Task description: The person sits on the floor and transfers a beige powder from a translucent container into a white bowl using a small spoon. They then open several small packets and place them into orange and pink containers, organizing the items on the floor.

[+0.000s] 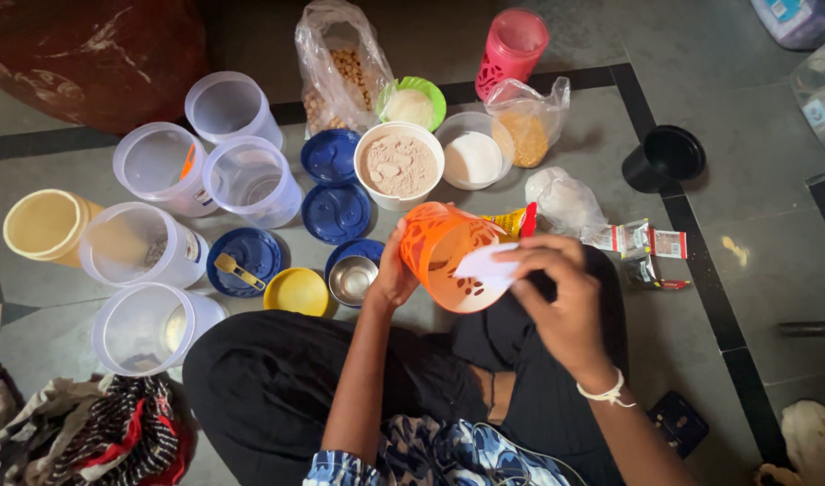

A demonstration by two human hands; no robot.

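The tiled floor is crowded beyond the orange container, with clear plastic jars and blue lids packed rim to rim, while to its right, past the small packets, lies open floor. The orange container is tilted on its side above the person's lap, just this side of the tub of brown powder. The left hand clasps its wall with fingers wrapped round, and the right hand pinches a white paper slip at its mouth.

The person wears loose black trousers, a short-sleeved blue, white and black patterned top, and a white cord bracelet tied around the wrist of the bare right arm, with both forearms uncovered.
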